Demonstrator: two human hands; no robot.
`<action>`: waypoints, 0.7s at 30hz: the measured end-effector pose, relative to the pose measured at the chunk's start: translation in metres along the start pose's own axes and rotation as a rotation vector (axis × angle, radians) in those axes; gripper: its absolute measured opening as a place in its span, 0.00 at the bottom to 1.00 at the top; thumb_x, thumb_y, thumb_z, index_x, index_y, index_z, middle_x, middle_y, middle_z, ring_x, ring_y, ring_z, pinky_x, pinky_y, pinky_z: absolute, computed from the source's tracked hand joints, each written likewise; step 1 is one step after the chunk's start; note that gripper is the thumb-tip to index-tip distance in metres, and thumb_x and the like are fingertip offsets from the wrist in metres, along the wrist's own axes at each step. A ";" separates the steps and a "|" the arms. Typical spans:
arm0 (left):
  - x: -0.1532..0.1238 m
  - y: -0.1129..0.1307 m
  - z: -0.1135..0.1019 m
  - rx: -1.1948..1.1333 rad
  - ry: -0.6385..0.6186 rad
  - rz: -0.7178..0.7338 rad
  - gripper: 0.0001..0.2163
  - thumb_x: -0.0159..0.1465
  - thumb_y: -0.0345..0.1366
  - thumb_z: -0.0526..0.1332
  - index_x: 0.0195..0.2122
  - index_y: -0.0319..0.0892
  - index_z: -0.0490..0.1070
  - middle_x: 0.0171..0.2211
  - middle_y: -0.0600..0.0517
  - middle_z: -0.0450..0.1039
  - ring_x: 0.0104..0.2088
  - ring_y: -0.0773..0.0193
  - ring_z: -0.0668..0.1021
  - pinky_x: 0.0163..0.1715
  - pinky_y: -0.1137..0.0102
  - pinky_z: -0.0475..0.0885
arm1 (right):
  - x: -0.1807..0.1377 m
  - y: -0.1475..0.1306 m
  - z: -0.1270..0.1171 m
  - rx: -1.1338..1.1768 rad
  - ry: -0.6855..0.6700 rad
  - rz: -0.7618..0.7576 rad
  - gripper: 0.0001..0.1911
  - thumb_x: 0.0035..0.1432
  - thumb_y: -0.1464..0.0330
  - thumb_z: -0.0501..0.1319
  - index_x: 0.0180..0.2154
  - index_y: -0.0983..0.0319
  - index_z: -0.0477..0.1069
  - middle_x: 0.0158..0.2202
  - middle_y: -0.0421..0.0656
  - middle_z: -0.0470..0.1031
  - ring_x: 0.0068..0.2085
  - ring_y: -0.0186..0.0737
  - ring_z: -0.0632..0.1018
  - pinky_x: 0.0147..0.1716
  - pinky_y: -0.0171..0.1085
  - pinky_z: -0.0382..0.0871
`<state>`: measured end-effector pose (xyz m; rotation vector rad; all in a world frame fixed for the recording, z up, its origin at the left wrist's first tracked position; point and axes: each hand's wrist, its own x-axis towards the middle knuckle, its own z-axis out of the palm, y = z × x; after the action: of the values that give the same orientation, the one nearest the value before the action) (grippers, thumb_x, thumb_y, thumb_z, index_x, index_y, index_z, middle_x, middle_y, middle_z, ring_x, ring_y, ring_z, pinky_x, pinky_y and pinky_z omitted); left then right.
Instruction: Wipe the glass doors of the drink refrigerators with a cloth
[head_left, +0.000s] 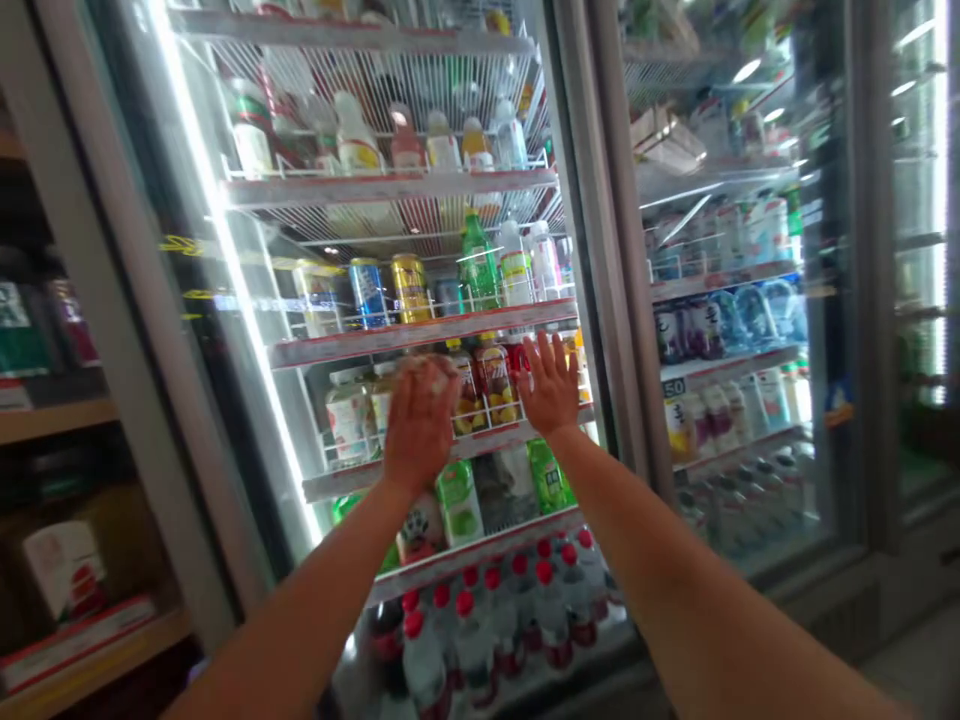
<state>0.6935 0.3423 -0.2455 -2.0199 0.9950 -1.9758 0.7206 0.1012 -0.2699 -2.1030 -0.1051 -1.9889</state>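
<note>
My left hand (421, 425) is raised in front of the middle shelves of a lit drinks fridge, palm toward the glass door. Under its fingers shows a pale, crumpled cloth (442, 368), blurred and partly hidden. To the right, my right hand (551, 388) is open, with fingers spread and palm facing the glass. Behind the hands stand dark bottles with yellow caps (495, 378) and pale jars (349, 415). Lower down are green cartons (459, 500). Whether either palm touches the glass I cannot tell.
A metal door frame (600, 230) separates this fridge from a second glass-fronted fridge holding bottles (750, 230). Cans (410, 288) and a green bottle (478, 262) stand above; red-capped bottles (474, 640) fill the bottom. At left is a wooden shelf (60, 415) with packaged goods.
</note>
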 end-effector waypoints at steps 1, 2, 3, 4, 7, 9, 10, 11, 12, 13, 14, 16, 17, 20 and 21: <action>-0.004 0.002 0.002 -0.048 -0.076 0.233 0.27 0.66 0.28 0.57 0.67 0.47 0.60 0.71 0.47 0.50 0.72 0.53 0.50 0.70 0.54 0.53 | 0.000 0.000 0.000 -0.001 -0.001 0.001 0.28 0.69 0.63 0.50 0.68 0.58 0.57 0.71 0.44 0.56 0.72 0.47 0.51 0.70 0.53 0.44; -0.006 0.001 0.003 -0.085 -0.145 0.431 0.27 0.66 0.28 0.57 0.67 0.50 0.60 0.70 0.50 0.54 0.72 0.56 0.52 0.70 0.56 0.53 | 0.000 0.000 0.000 -0.002 0.001 0.000 0.28 0.69 0.63 0.50 0.68 0.58 0.57 0.71 0.44 0.56 0.72 0.47 0.51 0.70 0.53 0.44; -0.005 -0.004 0.003 -0.097 -0.198 0.545 0.28 0.66 0.28 0.57 0.66 0.53 0.60 0.69 0.52 0.57 0.71 0.58 0.54 0.70 0.57 0.52 | 0.000 0.000 0.000 -0.004 0.006 -0.001 0.28 0.69 0.63 0.50 0.68 0.58 0.58 0.71 0.44 0.56 0.72 0.47 0.51 0.70 0.53 0.44; -0.002 -0.010 0.002 -0.084 -0.218 0.553 0.27 0.67 0.29 0.57 0.66 0.55 0.60 0.68 0.53 0.59 0.71 0.59 0.55 0.71 0.56 0.50 | 0.000 0.000 0.000 -0.007 0.011 -0.002 0.28 0.69 0.63 0.50 0.68 0.58 0.58 0.71 0.44 0.56 0.72 0.47 0.52 0.70 0.53 0.44; 0.014 -0.031 -0.004 0.034 -0.084 0.077 0.26 0.69 0.32 0.56 0.68 0.51 0.57 0.69 0.49 0.56 0.72 0.53 0.50 0.70 0.50 0.49 | -0.001 0.001 0.001 -0.017 0.019 -0.008 0.28 0.68 0.63 0.50 0.68 0.58 0.58 0.71 0.43 0.56 0.72 0.47 0.52 0.70 0.52 0.44; 0.015 -0.032 -0.005 0.082 0.039 -0.204 0.27 0.69 0.34 0.55 0.70 0.46 0.55 0.72 0.44 0.48 0.73 0.50 0.46 0.69 0.48 0.52 | -0.001 0.002 0.001 -0.021 0.020 -0.014 0.28 0.68 0.64 0.50 0.68 0.58 0.57 0.71 0.43 0.56 0.72 0.47 0.52 0.70 0.52 0.45; 0.011 -0.029 -0.005 0.085 0.063 -0.227 0.27 0.70 0.35 0.55 0.70 0.44 0.54 0.72 0.42 0.46 0.73 0.48 0.45 0.69 0.48 0.52 | -0.002 0.002 0.001 -0.022 0.022 -0.017 0.28 0.68 0.64 0.50 0.68 0.58 0.57 0.71 0.43 0.56 0.72 0.47 0.52 0.70 0.52 0.45; 0.005 -0.024 -0.005 0.075 0.038 -0.156 0.28 0.69 0.36 0.56 0.70 0.45 0.54 0.72 0.42 0.45 0.73 0.48 0.45 0.69 0.48 0.53 | -0.002 0.002 0.001 -0.020 0.026 -0.021 0.28 0.68 0.64 0.50 0.68 0.58 0.57 0.71 0.43 0.56 0.72 0.48 0.52 0.70 0.52 0.45; -0.003 -0.018 -0.005 0.051 -0.027 -0.004 0.28 0.69 0.36 0.56 0.70 0.47 0.54 0.72 0.44 0.47 0.73 0.49 0.46 0.69 0.49 0.53 | -0.002 0.002 0.002 -0.016 0.032 -0.025 0.28 0.68 0.64 0.50 0.68 0.59 0.58 0.71 0.43 0.56 0.72 0.48 0.52 0.70 0.52 0.45; -0.010 -0.014 -0.006 0.021 -0.119 0.187 0.27 0.69 0.36 0.56 0.70 0.50 0.54 0.71 0.47 0.50 0.72 0.51 0.48 0.69 0.51 0.52 | -0.002 0.002 0.002 -0.009 0.038 -0.026 0.29 0.68 0.65 0.50 0.68 0.59 0.58 0.71 0.43 0.56 0.72 0.48 0.52 0.70 0.53 0.45; -0.014 -0.013 -0.007 -0.008 -0.210 0.364 0.27 0.69 0.35 0.56 0.69 0.54 0.55 0.71 0.50 0.53 0.72 0.54 0.50 0.70 0.53 0.52 | -0.002 0.002 0.002 -0.002 0.044 -0.026 0.29 0.67 0.65 0.51 0.68 0.59 0.58 0.71 0.44 0.56 0.72 0.48 0.52 0.70 0.53 0.44; -0.014 -0.022 -0.013 -0.017 -0.313 0.501 0.26 0.69 0.33 0.55 0.68 0.59 0.57 0.68 0.55 0.58 0.71 0.59 0.55 0.70 0.55 0.50 | -0.003 0.002 0.003 0.010 0.054 -0.027 0.29 0.67 0.66 0.51 0.68 0.59 0.58 0.70 0.44 0.56 0.72 0.48 0.52 0.70 0.53 0.44; -0.008 -0.030 -0.016 0.009 -0.298 0.422 0.26 0.69 0.32 0.55 0.67 0.59 0.57 0.68 0.55 0.60 0.70 0.58 0.56 0.70 0.53 0.49 | -0.003 0.003 0.003 0.014 0.055 -0.027 0.29 0.67 0.66 0.52 0.68 0.59 0.58 0.70 0.44 0.56 0.72 0.47 0.51 0.70 0.54 0.44; 0.013 -0.054 -0.021 0.116 -0.021 -0.127 0.25 0.69 0.32 0.54 0.68 0.49 0.59 0.68 0.46 0.58 0.71 0.50 0.55 0.68 0.46 0.51 | -0.004 0.003 0.005 0.014 0.058 -0.035 0.30 0.67 0.66 0.51 0.69 0.58 0.55 0.71 0.43 0.55 0.73 0.46 0.50 0.70 0.54 0.45; 0.017 -0.056 -0.020 0.131 0.072 -0.264 0.25 0.68 0.32 0.55 0.68 0.45 0.59 0.69 0.42 0.55 0.71 0.48 0.53 0.68 0.46 0.53 | -0.004 0.003 0.005 0.012 0.062 -0.038 0.30 0.67 0.66 0.51 0.69 0.58 0.54 0.71 0.43 0.55 0.73 0.46 0.50 0.70 0.54 0.45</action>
<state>0.6927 0.3828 -0.1986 -2.1122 0.6180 -2.1926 0.7264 0.0996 -0.2743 -2.0446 -0.1466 -2.0670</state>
